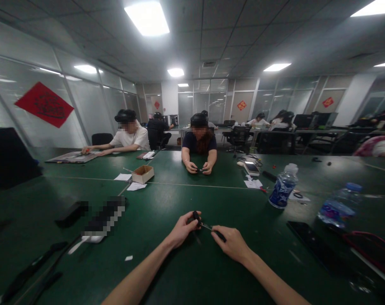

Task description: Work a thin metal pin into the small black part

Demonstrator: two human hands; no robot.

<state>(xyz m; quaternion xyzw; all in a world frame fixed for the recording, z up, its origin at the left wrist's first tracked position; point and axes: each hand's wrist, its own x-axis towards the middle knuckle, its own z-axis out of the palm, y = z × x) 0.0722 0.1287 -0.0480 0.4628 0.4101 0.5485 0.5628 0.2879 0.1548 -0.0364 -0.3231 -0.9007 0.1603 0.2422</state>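
Note:
My left hand (183, 230) is closed on a small black part (196, 217), pinched between thumb and fingers above the green table. What kind of part it is cannot be made out. In my right hand (232, 242) is a screwdriver with a dark handle (219, 234), the fingers wrapped round it. Its thin metal shaft (206, 227) points left, and the tip meets or comes very near the black part. Both hands are close together at the middle of the near side.
On the green table (167, 271), a blue-labelled bottle (283, 186), a clear bottle (340, 205) and a dark phone (316, 243) stand or lie to the right. Leftward are a black case (72, 213) and cables (33, 271). A small box (143, 173) sits farther off. Across sits a co-worker (199, 144).

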